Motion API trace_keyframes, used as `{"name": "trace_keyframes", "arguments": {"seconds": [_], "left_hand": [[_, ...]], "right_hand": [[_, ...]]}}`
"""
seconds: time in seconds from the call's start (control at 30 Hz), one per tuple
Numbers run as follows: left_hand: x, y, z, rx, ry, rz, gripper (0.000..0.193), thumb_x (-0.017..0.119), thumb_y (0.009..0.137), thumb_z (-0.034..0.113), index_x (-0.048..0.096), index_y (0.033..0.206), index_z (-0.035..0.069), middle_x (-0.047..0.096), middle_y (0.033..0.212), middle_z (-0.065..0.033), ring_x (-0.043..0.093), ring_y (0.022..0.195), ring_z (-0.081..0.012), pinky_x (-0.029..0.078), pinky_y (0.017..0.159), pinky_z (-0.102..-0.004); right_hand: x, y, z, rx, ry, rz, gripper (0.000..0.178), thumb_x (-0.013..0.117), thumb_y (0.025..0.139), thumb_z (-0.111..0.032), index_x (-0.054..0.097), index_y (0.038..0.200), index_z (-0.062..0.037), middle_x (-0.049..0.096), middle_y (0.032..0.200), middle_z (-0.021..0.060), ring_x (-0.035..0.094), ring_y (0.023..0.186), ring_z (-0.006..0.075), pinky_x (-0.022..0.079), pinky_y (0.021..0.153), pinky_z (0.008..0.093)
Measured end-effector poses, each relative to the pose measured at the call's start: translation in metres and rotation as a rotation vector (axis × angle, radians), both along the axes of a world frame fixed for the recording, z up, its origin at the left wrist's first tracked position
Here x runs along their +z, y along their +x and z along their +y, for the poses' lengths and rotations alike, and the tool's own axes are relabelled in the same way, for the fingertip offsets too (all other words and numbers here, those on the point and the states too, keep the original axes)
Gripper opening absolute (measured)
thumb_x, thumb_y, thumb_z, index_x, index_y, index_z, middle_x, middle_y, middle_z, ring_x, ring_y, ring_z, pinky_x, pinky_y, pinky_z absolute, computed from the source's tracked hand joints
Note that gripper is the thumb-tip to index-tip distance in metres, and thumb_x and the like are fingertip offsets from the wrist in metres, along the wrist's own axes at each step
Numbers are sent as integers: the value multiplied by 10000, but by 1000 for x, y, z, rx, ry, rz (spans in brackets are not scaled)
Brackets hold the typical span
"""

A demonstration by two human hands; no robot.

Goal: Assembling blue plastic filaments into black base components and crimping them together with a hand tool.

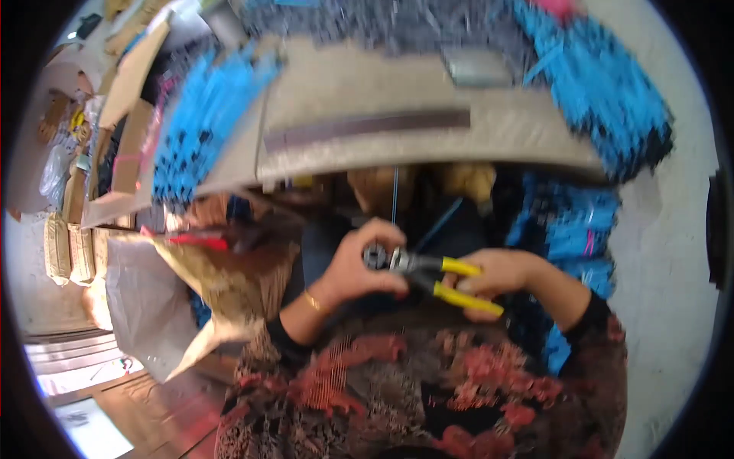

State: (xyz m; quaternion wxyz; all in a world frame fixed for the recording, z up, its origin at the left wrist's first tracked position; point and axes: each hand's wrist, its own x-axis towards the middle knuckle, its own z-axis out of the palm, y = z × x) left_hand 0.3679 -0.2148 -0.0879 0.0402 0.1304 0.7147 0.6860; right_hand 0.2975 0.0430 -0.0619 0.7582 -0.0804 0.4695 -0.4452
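In front of my lap, my right hand (505, 274) grips a pair of cutting pliers (417, 264) by its yellow handles, which stand apart. The metal jaws point left, up against a small dark part with a rounded end (375, 257). That part is pinched in my left hand (353, 264), between the thumb and the curled fingers. A thin blue strip (395, 197) rises from near the left fingertips toward the table edge. Another blue strip (441, 222) slants up to the right behind the pliers. Blur hides whether the jaws bite the part.
Ahead is a table (344, 84) with a dark flat bar (367, 128) near its edge. Blue strips with black ends lie bundled at its left (210, 115) and right (604, 84); dark pieces (382, 23) heap at the back. An open sack (222, 283) stands left.
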Motion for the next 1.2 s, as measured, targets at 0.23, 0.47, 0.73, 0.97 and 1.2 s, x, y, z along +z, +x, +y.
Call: {"name": "trace_keyframes", "arguments": {"seconds": [0.23,0.47,0.73,0.97,1.2], "left_hand": [[-28,8,-6,-26,55,-59,399,837,586,152,573,867,50,546,806,-13,518,736,-87,418,666,-225],[-16,6,1,-51,64,-106,367,800,599,128,537,834,31,579,849,-69,571,778,-160,457,725,-279],[-33,6,-3,-15,45,-65,446,856,564,222,577,867,50,552,819,0,512,726,-90,414,680,-235],[-15,1,3,-69,72,-129,453,860,553,237,592,864,47,570,798,-8,508,708,-84,416,665,-236],[-10,-3,7,-182,-46,-114,452,840,561,227,596,887,32,566,798,2,512,708,-78,411,658,-221]], "right_hand": [[-24,11,-4,-60,-328,300,414,530,876,-153,385,1245,-31,595,697,145,605,523,220,469,442,310],[-63,38,2,-179,-373,-671,569,585,800,-134,327,1300,-46,603,758,152,629,666,259,500,575,350],[8,22,-6,20,-439,1635,614,561,735,-64,328,1299,4,572,679,163,607,579,265,507,522,356],[-53,27,5,-249,-237,-420,234,546,867,-174,504,1011,6,570,669,139,604,548,253,505,470,333],[-33,14,12,-160,-192,-224,290,508,920,-273,493,990,7,626,836,174,654,684,241,555,562,328]]}}
